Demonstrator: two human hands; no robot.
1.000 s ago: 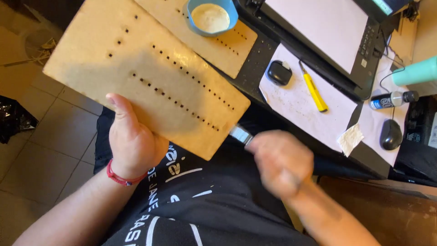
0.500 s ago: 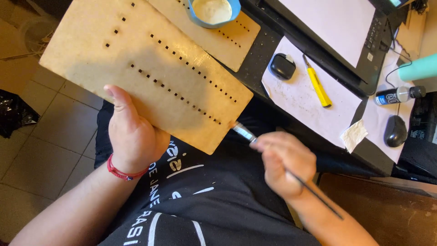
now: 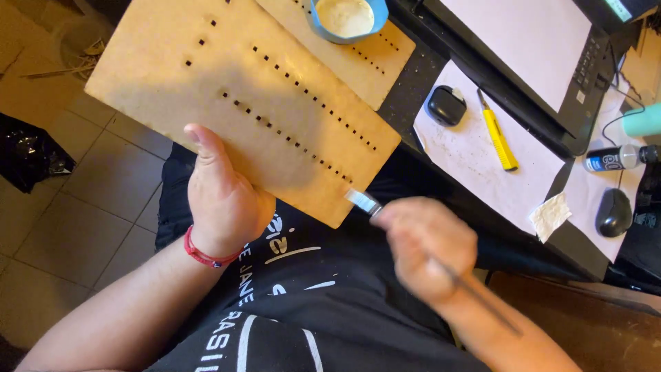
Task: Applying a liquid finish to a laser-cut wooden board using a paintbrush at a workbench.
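Since a moment ago your right hand (image 3: 428, 249) has drawn back toward your chest, blurred with motion, and the brush (image 3: 363, 202) tip has slid to the board's near corner. Your fingers are closed around the brush, its metal ferrule poking out toward the board (image 3: 227, 89) and its thin dark handle trailing along your forearm. Whether the tip touches the board edge cannot be told through the blur.

Your left hand (image 3: 222, 200) grips the board's near edge, thumb laid flat on top and the rest of the fingers tucked under, a red band (image 3: 201, 253) around the wrist. You hold the board tilted over your lap and the tiled floor (image 3: 82, 200), its face marked by rows of small square holes.

Beyond it a second board (image 3: 375, 58) lies on the dark surface (image 3: 413, 89), with a blue bowl (image 3: 344, 17) of pale paste resting on it. Farther right, a white sheet (image 3: 475, 158) carries a black case (image 3: 446, 105) and a yellow knife (image 3: 497, 134), just beside a black printer (image 3: 523, 41). Near the right edge sit a small bottle (image 3: 616, 158), a black mouse (image 3: 613, 212) and a scrap of tissue (image 3: 551, 215).
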